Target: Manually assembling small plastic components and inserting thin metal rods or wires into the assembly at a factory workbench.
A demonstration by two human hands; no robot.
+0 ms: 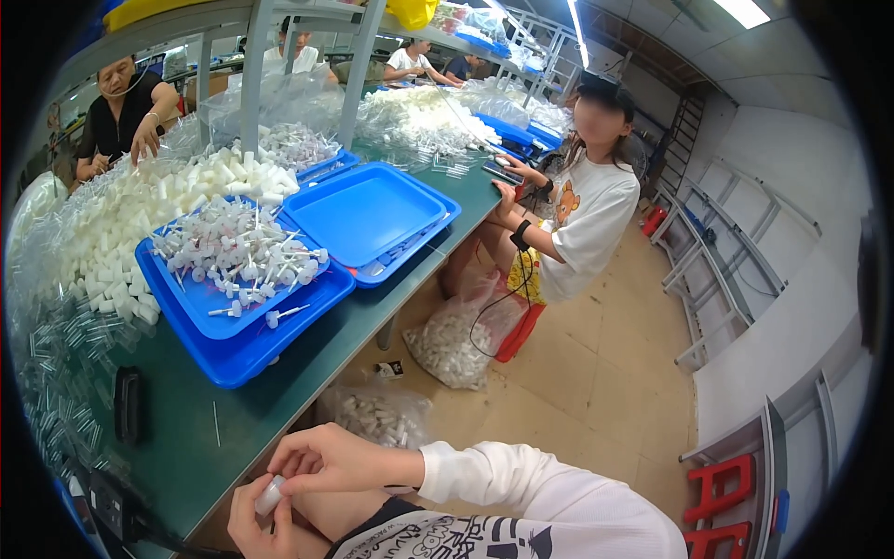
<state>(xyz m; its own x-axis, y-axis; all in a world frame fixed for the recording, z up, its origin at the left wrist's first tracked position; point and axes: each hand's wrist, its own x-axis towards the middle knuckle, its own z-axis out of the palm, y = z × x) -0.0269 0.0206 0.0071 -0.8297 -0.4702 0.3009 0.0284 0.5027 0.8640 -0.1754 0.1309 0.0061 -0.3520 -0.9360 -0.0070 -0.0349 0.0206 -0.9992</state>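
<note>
Near the table's front edge, my left hand (253,524) and my right hand (328,463) meet over my lap. Between their fingertips is a small white plastic cylinder (270,496), which both pinch. My fingers cover part of it, so its far end is hidden. Ahead on the green table (177,410), a blue tray (209,321) holds a heap of white round-headed parts with thin stems (237,247). One thin needle-like stick (217,424) lies on the tabletop close to my hands.
Beside the filled tray sits another blue tray (372,210). White cylinders (112,252) and clear tubes (65,373) pile up at the left. A black case (128,405) lies nearby. Bags of white parts (456,349) stand on the floor. A seated co-worker (591,205) holds a phone.
</note>
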